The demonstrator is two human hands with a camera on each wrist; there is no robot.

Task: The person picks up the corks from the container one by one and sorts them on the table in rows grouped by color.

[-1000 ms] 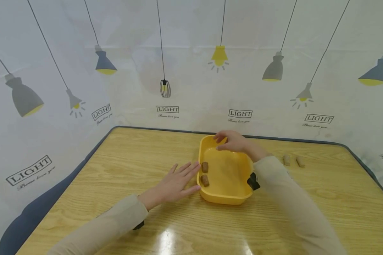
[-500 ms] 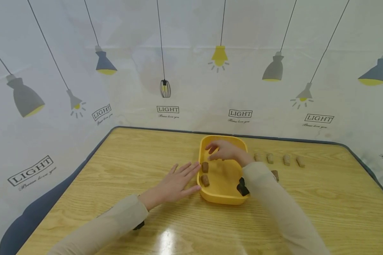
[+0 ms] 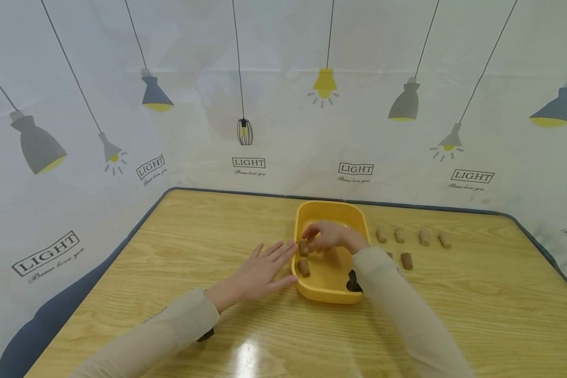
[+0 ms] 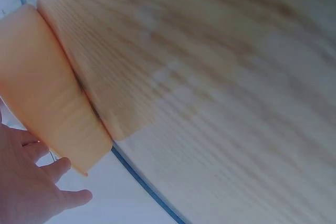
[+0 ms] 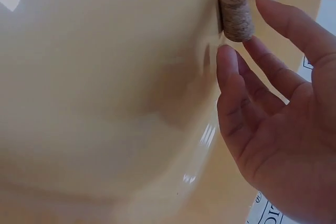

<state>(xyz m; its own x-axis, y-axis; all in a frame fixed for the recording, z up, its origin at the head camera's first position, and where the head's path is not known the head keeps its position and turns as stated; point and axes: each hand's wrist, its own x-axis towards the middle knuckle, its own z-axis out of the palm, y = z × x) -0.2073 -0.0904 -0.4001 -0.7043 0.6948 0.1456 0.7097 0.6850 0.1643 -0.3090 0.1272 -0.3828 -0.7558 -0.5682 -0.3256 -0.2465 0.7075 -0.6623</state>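
Observation:
Inside the yellow plastic basin (image 3: 331,293), two brown corks lie along the left wall: an upper cork (image 3: 304,248) and a lower cork (image 3: 303,268). My right hand (image 3: 328,236) reaches into the basin, fingertips right at the upper cork. In the right wrist view, this cork (image 5: 236,17) stands between thumb and fingers, with a gap on the thumb side. My left hand (image 3: 257,274) is spread flat beside the basin, fingertips against its left rim. The left wrist view shows the left hand (image 4: 26,182) by the basin's outer wall (image 4: 52,87).
Several more corks stand on the wooden table (image 3: 208,226) right of the basin, among them a far-right cork (image 3: 444,240) and a darker cork (image 3: 407,261). One is partly hidden by the right sleeve (image 3: 401,304). A lamp-printed curtain (image 3: 283,105) lines the table's back edge.
My right hand has moved left and down, from the basin's far end to the upper cork. Corks formerly hidden by the right arm now show. The left hand stays in place.

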